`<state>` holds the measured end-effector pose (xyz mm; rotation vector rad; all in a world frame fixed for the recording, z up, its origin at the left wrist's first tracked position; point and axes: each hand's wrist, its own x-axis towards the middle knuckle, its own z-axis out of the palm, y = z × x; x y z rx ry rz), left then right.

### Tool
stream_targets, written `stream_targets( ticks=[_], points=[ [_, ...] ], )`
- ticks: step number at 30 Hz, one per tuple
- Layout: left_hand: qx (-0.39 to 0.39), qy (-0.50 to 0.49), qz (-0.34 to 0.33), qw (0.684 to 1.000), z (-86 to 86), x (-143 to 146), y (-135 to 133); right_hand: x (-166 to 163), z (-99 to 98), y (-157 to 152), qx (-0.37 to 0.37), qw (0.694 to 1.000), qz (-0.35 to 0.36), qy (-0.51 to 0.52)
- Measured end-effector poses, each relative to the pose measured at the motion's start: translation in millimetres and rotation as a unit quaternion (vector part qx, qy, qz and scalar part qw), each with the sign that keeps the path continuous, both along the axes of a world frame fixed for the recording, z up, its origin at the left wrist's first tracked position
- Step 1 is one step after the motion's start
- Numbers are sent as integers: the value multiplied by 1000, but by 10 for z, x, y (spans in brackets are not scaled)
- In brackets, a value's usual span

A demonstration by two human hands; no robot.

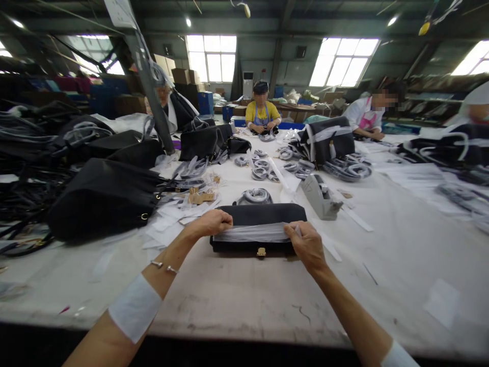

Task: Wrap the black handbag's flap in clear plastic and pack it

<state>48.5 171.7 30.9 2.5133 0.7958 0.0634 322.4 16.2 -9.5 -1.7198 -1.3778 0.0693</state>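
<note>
A black handbag (263, 214) with a gold clasp (261, 252) lies on the table in front of me. Across its front flap stretches a band of translucent white wrapping (254, 233). My left hand (216, 223) pinches the band's left end at the bag's left edge. At the other end, my right hand (306, 243) grips the wrapping between thumb and fingers. Both hands rest close against the bag. Just behind it sits a coiled strap in clear plastic (255, 196).
A grey tape dispenser (320, 196) stands right of the bag. Large black bags (105, 199) pile up on the left, with white paper strips (168, 219) beside them. More wrapped straps (262, 171) and stacked bags (328, 140) lie farther back. Several co-workers (262, 109) are around the table.
</note>
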Motion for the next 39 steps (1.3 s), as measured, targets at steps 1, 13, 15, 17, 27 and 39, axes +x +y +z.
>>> stream_targets(
  ticks=[1, 13, 15, 17, 27, 39],
  points=[
    [7, 4, 4, 1000, -6, -9, 7, 19, -5, -1, 5, 1000, 3, -28],
    [120, 110, 3, 987, 166, 132, -123, 144, -209, 61, -9, 992, -59, -111],
    [149, 140, 2, 979, 207, 185, -152, 136, -239, 58, 1, 991, -53, -119],
    [178, 172, -5, 969, 227, 251, -185, 134, -269, 66, 20, 992, -44, -115],
    [328, 273, -28, 904, 144, 679, -615, 166, -358, 140, 15, 999, -21, -19],
    [313, 27, 8, 949, -518, 1069, -1251, 168, -356, 114, 22, 1000, -6, 14]
  ],
)
